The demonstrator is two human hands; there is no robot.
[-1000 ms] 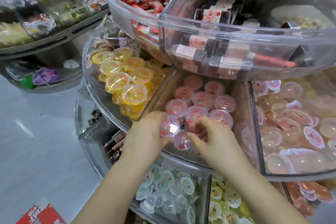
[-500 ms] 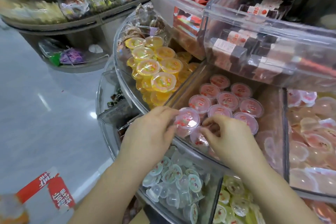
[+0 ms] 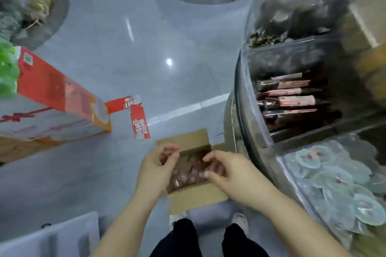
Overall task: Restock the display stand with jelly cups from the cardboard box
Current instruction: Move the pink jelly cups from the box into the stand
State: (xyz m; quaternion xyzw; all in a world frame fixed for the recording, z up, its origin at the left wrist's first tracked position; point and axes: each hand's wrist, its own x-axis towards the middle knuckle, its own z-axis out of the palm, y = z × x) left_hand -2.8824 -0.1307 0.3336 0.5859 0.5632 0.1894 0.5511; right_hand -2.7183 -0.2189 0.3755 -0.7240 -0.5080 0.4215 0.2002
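Head view: both hands (image 3: 189, 170), fingers loosely curled and empty, hover over cardboard box (image 3: 195, 199).

Shop floor: round clear display stand (image 3: 242, 94) of packaged snacks (image 3: 292, 100).

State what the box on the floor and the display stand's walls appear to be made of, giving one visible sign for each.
Cardboard box: plain brown corrugated card, matt, judging by its folded-out flaps and dull surface. Display stand walls: probably clear glossy plastic, perhaps acrylic, since the packets inside show through and the curved rim catches light.
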